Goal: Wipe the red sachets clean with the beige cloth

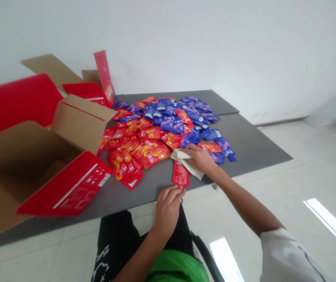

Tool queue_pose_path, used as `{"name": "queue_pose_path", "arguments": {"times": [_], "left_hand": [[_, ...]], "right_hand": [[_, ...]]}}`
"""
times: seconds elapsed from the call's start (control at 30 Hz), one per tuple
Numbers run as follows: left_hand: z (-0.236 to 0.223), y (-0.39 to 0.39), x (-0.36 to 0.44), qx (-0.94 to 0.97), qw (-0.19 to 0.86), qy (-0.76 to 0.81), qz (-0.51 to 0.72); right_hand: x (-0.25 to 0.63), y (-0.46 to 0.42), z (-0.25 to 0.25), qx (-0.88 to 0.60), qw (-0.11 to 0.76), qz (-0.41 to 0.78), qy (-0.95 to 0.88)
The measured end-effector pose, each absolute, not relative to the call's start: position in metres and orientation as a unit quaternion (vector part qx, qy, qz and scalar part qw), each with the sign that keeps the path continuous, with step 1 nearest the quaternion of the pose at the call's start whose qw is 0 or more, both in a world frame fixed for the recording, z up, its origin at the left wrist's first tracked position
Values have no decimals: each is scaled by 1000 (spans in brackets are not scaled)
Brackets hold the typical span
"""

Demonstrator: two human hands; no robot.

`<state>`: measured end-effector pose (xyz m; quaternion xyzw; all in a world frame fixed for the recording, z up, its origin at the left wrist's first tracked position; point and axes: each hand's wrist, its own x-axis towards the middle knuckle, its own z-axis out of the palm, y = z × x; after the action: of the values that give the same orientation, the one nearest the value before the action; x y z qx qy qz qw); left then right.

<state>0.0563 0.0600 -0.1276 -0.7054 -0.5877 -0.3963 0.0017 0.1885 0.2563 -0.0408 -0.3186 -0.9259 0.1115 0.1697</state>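
Red sachet (pixel 180 175) lies on the grey table (pixel 253 145), left hand (pixel 168 209) pinching its lower end. At 1 o'clock, right hand (pixel 200 158) presses down on a cream cloth (pixel 185 162), touching heaped red and blue sachets (pixel 159 133); open cardboard carton (pixel 18 164) sits at 9 o'clock.

We see glossy plastic sachets (pixel 156 131) heaped on a matt grey counter (pixel 247 141), a soft off-white cloth (pixel 185 161), a brown cardboard box (pixel 80 121) with smooth, shiny red outer faces, and polished pale floor tiles (pixel 273 196).
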Motion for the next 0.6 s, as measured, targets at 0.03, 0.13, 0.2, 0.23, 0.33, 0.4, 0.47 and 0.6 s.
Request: {"name": "queue_pose_path", "arguments": {"times": [0.03,0.13,0.2,0.23,0.33,0.4,0.47,0.6], "left_hand": [[-128,60,57,-705,1,-588,-397],[-127,59,58,-702,7,-600,-384],[-125,58,58,-701,10,-605,-377],[-125,58,58,-702,10,-603,-378],[-124,59,57,-705,8,-591,-392],[-124,60,56,-704,9,-590,-395],[-125,60,57,-701,8,-592,-398],[-125,59,58,-700,2,-597,-392]], "right_hand": [[191,250,-39,-304,175,115,-929],[198,215,-41,-245,154,158,-944],[199,201,-47,-225,122,186,-949],[198,202,-50,-228,114,193,-948],[191,230,-52,-279,133,171,-936],[187,251,-46,-318,146,130,-928],[189,256,-37,-325,153,107,-927],[199,218,-33,-256,147,154,-943]]}}
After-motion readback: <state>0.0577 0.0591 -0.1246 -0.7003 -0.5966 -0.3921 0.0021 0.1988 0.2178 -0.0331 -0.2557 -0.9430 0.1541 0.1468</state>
